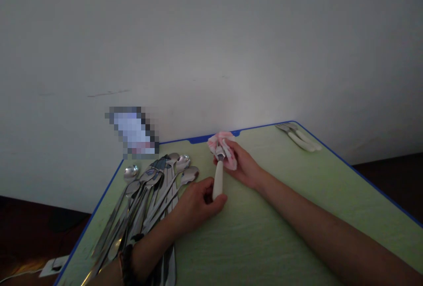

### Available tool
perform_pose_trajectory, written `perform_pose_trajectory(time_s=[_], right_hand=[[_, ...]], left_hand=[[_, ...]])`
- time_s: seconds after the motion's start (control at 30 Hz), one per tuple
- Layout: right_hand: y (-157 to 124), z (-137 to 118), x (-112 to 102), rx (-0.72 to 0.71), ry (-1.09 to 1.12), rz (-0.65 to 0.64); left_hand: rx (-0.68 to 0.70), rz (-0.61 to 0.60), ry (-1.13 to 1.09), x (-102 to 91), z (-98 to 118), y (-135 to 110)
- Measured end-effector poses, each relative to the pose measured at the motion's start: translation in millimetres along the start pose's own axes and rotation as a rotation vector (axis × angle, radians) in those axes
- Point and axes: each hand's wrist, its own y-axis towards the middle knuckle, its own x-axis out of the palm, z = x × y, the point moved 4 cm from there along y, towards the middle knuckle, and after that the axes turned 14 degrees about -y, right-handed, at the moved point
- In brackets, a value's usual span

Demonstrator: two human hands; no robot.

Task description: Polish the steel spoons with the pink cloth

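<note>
My left hand (202, 200) is closed around the lower end of a white-handled fork (218, 180), which points away from me. A crumpled white and pink tissue (230, 156) is wrapped about the fork's metal head, so the tines are mostly hidden. My right hand (243, 165) pinches this tissue against the head from the right. Beside and beneath my left forearm lies a pile of metal spoons (153, 180), their bowls mostly toward the wall.
Two white-handled forks (300, 138) lie at the table's far right corner. A blurred-out phone-like object (134, 131) leans at the far left corner. The green table (264, 233) has a blue edge and meets a pale wall (211, 48). A white power strip (54, 266) is on the floor at left.
</note>
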Motion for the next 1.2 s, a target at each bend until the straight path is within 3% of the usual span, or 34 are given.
perform_pose_trajectory(time_s=[0.27,0.47,0.67,1.07,1.2], right_hand=[[1.6,2.1,-5.2,-0.009,-0.063,0.047],[-1.4,6.4,-2.0,0.014,-0.140,-0.041],[-2.5,13.3,-4.1,0.021,-0.242,-0.097],[-1.9,5.2,-0.7,-0.022,-0.141,-0.059],[-4.1,9.8,1.9,0.012,-0.206,-0.162]], left_hand=[[0.046,0.037,0.085,0.2,-1.9,-2.4],[0.037,0.010,-0.091,1.8,-1.7,-2.8],[0.078,0.031,-0.039,0.1,2.0,-2.2],[0.124,0.001,0.004,-0.6,2.7,-1.9],[0.071,0.049,-0.049,-1.0,0.8,-1.3]])
